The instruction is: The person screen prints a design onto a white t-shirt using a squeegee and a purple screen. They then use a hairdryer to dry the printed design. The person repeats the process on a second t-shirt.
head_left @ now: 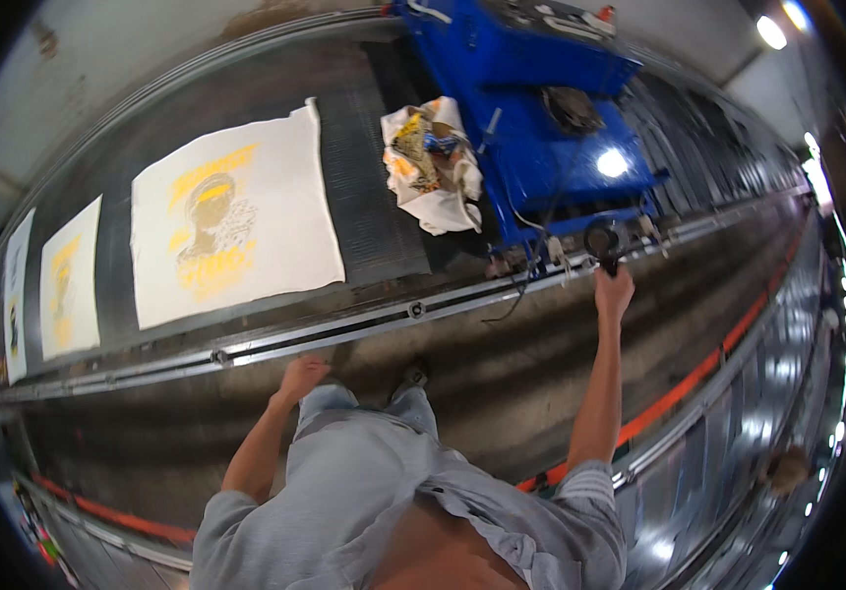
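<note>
Head view, right side: the right hand [615,290] is closed around the lower end of a black handle [603,241] with a round, ring-like upper part. The black handle is located at the near edge of the blue machine [561,157], just above the metal rail [334,332] that borders the long dark table [374,197]. The right forearm extends nearly straight toward it.

The left hand [305,377] is positioned low, near the same rail and well apart from the right hand. Its fingers are bent inward; whether they pinch anything, or touch the rail, cannot be told.

The blue machine stands on the table. A crumpled white cloth [433,165], stained yellow, orange and dark, lies just beside its left side. Further left, a large white panel [295,216] lies flat, printed with a grey head-and-shoulders figure and yellow areas. Beyond it lie a second printed panel [69,275] and, at the far left, a third panel [20,295]. An orange strip [674,393] runs along the opposite side of the floor [502,354].
</note>
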### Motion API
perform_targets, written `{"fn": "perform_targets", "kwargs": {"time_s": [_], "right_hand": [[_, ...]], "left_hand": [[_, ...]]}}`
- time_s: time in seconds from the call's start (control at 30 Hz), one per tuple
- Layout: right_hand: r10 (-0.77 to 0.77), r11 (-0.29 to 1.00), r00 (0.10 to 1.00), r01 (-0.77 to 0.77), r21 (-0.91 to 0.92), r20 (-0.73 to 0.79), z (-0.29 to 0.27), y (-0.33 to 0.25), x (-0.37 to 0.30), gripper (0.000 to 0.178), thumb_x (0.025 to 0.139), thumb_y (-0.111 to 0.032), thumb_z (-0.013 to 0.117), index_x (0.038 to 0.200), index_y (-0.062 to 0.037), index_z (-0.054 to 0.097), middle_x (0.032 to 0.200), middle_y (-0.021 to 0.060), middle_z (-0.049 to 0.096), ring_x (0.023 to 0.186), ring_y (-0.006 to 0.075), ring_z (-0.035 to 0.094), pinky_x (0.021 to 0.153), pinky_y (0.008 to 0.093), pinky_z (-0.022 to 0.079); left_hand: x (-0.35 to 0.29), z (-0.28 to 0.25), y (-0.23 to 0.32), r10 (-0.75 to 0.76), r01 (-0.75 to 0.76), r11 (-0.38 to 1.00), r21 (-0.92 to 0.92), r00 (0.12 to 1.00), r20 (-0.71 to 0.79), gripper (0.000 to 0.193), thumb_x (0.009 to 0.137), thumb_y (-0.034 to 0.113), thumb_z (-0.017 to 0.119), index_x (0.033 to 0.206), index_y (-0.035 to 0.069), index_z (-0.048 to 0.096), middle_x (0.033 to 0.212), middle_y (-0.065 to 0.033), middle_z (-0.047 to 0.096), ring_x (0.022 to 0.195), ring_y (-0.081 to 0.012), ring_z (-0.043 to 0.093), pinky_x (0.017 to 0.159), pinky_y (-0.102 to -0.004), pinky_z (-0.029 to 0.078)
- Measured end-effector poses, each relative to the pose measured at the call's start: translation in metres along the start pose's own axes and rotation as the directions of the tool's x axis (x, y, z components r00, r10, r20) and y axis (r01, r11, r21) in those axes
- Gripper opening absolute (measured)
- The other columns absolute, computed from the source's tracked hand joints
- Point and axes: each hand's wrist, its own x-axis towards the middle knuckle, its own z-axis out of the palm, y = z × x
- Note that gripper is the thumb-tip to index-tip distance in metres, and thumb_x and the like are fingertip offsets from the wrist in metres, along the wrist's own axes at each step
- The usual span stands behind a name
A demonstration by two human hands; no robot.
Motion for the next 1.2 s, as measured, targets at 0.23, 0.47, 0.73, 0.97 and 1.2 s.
{"fn": "perform_targets", "kwargs": {"time_s": [0.23,0.47,0.73,0.97,1.2], "right_hand": [[0.029,0.981,0.994,-0.008,-0.196,0.105,0.141,0.028,0.209,0.042,0.087,-0.038,0.068,0.122,-0.0155,0.068,0.119,0.0188,0.068,0.112,0.0398,0.064,0.094,0.0536,0.051],[0.162,0.934,0.925,-0.032,-0.355,0.344,0.199,0.012,0.250,0.077,0.087,-0.053,0.067,0.153,-0.0261,0.036,0.143,0.0200,0.052,0.132,0.0474,0.047,0.098,0.0741,0.039],[-0.159,0.970,0.957,0.105,-0.219,-0.243,0.155,-0.024,0.143,0.075,0.092,-0.043,0.066,0.147,0.0022,0.041,0.145,0.0235,0.049,0.136,0.0422,0.044,0.111,0.0576,0.036],[-0.358,0.828,0.920,0.234,0.509,0.158,0.103,-0.219,-0.281,0.041,0.096,-0.019,0.062,0.126,0.0087,0.057,0.129,0.0258,0.059,0.123,0.0409,0.054,0.109,0.0477,0.039],[-0.503,0.864,0.128,0.119,0.490,0.855,0.159,-0.240,-0.496,0.036,0.092,-0.032,0.066,0.107,0.0000,0.070,0.096,0.0135,0.072,0.090,0.0259,0.068,0.082,0.0381,0.052]], "left_hand": [[-0.199,0.005,-0.087,-0.646,0.622,0.746,-0.237,0.592,-0.481,0.039,0.083,0.034,0.072,0.105,0.002,0.075,0.103,-0.0180,0.074,0.101,-0.0318,0.071,0.088,-0.0403,0.054],[-0.362,0.127,-0.120,-0.943,0.906,0.316,-0.283,0.267,-0.198,0.040,0.082,0.034,0.072,0.106,0.003,0.074,0.105,-0.0183,0.074,0.098,-0.0320,0.071,0.086,-0.0415,0.056],[-0.272,0.131,-0.132,-0.648,0.648,0.758,-0.073,0.737,-0.194,0.044,0.080,0.032,0.070,0.113,0.004,0.072,0.114,-0.0209,0.071,0.103,-0.0385,0.068,0.093,-0.0424,0.054],[-0.228,0.001,-0.102,-0.523,0.346,0.814,-0.465,0.786,-0.330,0.050,0.081,0.032,0.071,0.120,0.000,0.068,0.116,-0.0201,0.071,0.111,-0.0355,0.066,0.097,-0.0418,0.051],[-0.255,-0.072,-0.184,-0.296,0.301,0.953,-0.046,0.881,-0.368,0.056,0.086,0.036,0.070,0.130,0.001,0.061,0.129,-0.0211,0.064,0.120,-0.0379,0.059,0.103,-0.0450,0.047]]}}
